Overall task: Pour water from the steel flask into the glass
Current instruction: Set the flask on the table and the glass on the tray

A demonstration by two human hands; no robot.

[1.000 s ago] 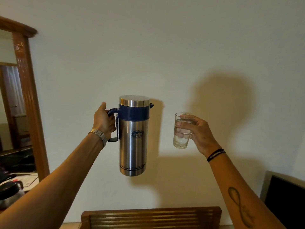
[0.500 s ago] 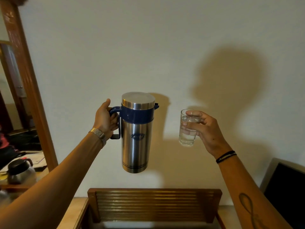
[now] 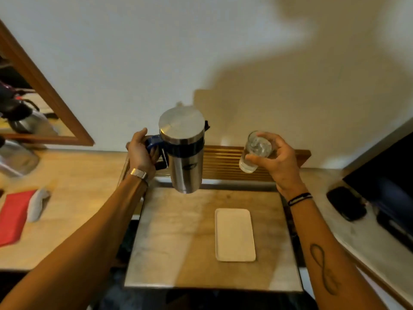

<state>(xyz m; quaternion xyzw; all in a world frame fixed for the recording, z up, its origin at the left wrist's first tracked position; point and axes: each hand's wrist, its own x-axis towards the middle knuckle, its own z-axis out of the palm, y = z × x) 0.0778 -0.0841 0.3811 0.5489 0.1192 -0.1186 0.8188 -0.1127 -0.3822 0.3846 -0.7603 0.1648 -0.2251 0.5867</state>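
My left hand (image 3: 142, 152) grips the blue handle of the steel flask (image 3: 186, 157), which hangs upright in the air with its steel lid on. My right hand (image 3: 276, 158) holds a clear glass (image 3: 253, 154) with some water in it, to the right of the flask and a short gap away. Both are held above the far end of a small table (image 3: 178, 238).
A white rectangular tray (image 3: 234, 234) lies on the small table. A wooden slatted rack (image 3: 225, 163) stands against the wall behind. A red cloth (image 3: 13, 218) lies on the left counter and a dark screen (image 3: 388, 175) stands at the right, with a kettle (image 3: 26, 121) reflected in the mirror at the far left.
The view has tilted down, so the table, tray and counters now show. Flask and glass stay held upright side by side, lower against the wall than before.
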